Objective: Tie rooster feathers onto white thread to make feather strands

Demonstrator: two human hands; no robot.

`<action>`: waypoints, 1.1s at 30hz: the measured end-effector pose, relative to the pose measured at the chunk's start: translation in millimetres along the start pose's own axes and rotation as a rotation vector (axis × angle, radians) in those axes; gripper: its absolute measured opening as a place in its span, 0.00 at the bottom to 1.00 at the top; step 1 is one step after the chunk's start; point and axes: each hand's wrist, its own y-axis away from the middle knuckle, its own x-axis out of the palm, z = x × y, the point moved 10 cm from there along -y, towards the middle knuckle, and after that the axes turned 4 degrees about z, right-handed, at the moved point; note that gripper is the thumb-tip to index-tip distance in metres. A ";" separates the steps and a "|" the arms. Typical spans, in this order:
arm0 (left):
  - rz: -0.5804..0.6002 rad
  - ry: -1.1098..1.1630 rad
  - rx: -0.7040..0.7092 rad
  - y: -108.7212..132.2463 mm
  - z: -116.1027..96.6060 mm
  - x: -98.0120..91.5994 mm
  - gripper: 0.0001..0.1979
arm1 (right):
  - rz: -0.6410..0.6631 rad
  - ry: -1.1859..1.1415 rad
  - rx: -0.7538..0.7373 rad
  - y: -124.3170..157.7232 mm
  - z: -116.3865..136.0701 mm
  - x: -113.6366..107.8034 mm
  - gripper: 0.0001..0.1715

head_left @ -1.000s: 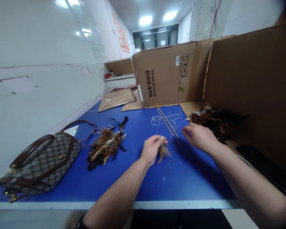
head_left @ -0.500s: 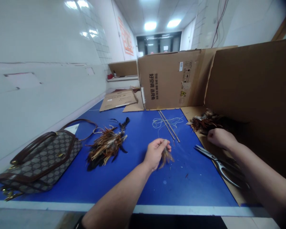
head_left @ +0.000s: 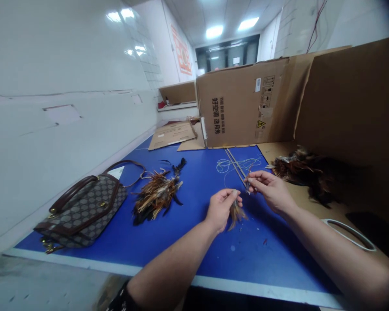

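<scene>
My left hand [head_left: 221, 208] is closed in a pinch on a small bunch of brown feathers [head_left: 236, 212] that hangs down over the blue table [head_left: 194, 242]. Just to its right, my right hand [head_left: 269, 189] pinches a single thin feather [head_left: 249, 172] by its end, close to two thin sticks [head_left: 236, 167] lying on the table. A loose pile of brown and orange feathers [head_left: 157, 195] lies to the left of my left hand. A darker heap of feathers [head_left: 306, 172] rests on cardboard to the right.
A patterned brown handbag [head_left: 84, 209] lies at the table's left end. Pale string [head_left: 228, 164] curls near the sticks. Upright cardboard boxes [head_left: 246, 103] wall off the back and right. A white ring handle [head_left: 348, 233] shows at right. A white wall runs along the left.
My right hand left the dark feather heap at the right and came back toward the left hand with one feather pinched. The scissors seen half a second ago are now mostly out of sight.
</scene>
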 end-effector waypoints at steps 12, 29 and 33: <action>0.285 -0.787 0.601 26.6 -70.6 44.4 0.07 | -0.115 -0.276 0.240 24.5 -50.9 7.7 0.27; 0.112 -0.404 0.344 11.4 -54.1 18.6 0.11 | -0.035 0.387 -0.320 36.4 27.2 16.9 0.15; 0.144 -0.273 0.224 9.1 -34.4 19.8 0.14 | 0.082 0.374 -0.358 36.8 31.1 27.2 0.14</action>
